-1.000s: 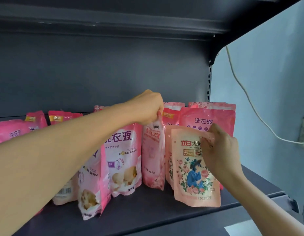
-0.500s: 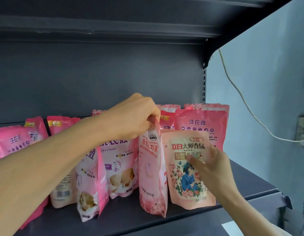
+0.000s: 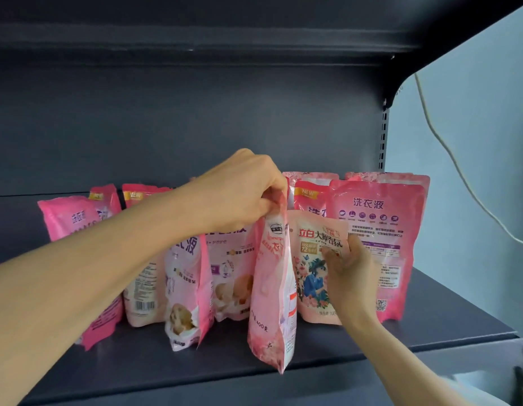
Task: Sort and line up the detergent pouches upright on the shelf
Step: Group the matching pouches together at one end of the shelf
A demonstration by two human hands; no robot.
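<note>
Left hand (image 3: 239, 191) pinches the top seal of a narrow pink pouch (image 3: 272, 294), fingers curled round the edge. The pouch hangs edge-on at the front of the shelf (image 3: 430, 323), its bottom corner at or just above the shelf; holding it by the seal probably lets it hang straight so it can be stood upright. Print on it reads "400克".

Right hand (image 3: 346, 268) rests on the floral pouch (image 3: 313, 259) just right of the narrow pouch, fingers over its face and thumb behind its right edge, apparently steadying it so it does not tip. Its label reads "立白 大师香氛" and "72小时", with a figure in a blue dress among roses.

Right of the narrow pouch and further back, a large pink pouch (image 3: 377, 230) stands upright, headed "洗衣液"; behind the floral pouch another shows "NEW". Left of the narrow pouch, several pink pouches (image 3: 190, 288) stand unevenly, some turned or leaning, one showing a barcode. Sorting looks partway done.
</note>
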